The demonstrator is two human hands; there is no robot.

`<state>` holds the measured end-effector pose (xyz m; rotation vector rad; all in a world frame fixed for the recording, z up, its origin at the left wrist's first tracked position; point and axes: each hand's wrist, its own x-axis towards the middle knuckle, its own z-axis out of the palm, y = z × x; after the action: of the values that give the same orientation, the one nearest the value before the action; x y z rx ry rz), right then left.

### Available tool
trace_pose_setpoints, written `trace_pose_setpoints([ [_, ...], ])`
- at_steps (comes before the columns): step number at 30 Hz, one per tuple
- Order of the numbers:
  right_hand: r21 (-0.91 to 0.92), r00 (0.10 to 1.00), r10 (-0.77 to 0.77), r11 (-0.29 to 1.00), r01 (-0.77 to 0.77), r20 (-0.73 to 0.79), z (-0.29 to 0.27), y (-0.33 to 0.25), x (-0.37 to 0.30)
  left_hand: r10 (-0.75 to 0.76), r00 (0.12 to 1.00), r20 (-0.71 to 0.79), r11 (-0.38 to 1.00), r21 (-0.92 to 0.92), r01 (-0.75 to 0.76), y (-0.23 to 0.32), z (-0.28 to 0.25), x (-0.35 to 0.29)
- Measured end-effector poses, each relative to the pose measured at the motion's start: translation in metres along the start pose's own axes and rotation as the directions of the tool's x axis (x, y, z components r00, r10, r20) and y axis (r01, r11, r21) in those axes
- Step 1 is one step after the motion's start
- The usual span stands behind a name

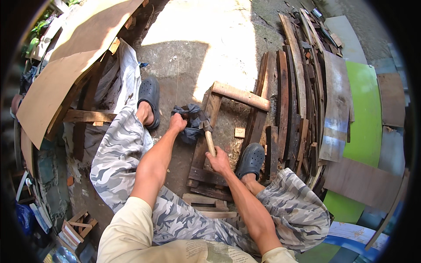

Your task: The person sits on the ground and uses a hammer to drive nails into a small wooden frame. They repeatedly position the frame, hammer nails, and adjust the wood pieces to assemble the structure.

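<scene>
My right hand (218, 160) is closed round the wooden handle of a hammer (210, 141). The hammer's metal head lies against a crumpled dark blue-grey cloth or bag (191, 134), which I cannot tell apart for sure. My left hand (177, 123) is closed at the left edge of this dark bundle and grips it. Whatever the bundle may contain is hidden. Just beyond and right of it, a wooden frame (240, 94) of rough pieces rests on the ground, its near part running down between my feet.
A small wood block (240, 132) lies inside the frame, near my right clog (251, 160). Long dark planks (283, 96) are stacked at the right, beside a green panel (363, 114). Brown sheet board (66, 74) leans at the left, above a crossing wooden bar (90, 116).
</scene>
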<state>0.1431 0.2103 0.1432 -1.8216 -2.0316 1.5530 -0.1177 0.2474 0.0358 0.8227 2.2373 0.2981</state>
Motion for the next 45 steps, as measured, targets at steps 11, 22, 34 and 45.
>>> trace_pose_setpoints([
  [11,0.013,0.994,0.095,0.995,-0.095,0.047,0.002,-0.013,0.008,-0.19,0.982,-0.011,0.981,-0.045,0.19,-0.007,0.032,-0.019],
  [22,0.189,0.969,0.207,0.955,-0.23,0.136,-0.009,-0.022,0.007,-0.317,0.94,0.123,0.948,0.058,0.312,0.014,0.066,-0.005],
  [34,0.331,0.953,0.202,0.904,-0.271,0.227,-0.014,-0.027,0.02,-0.167,0.945,0.28,0.957,0.278,0.087,-0.032,0.054,0.005],
  [45,0.311,0.933,0.202,0.903,-0.295,0.298,-0.02,-0.042,0.032,0.018,0.927,0.375,0.962,0.247,-0.119,-0.082,0.009,0.018],
])
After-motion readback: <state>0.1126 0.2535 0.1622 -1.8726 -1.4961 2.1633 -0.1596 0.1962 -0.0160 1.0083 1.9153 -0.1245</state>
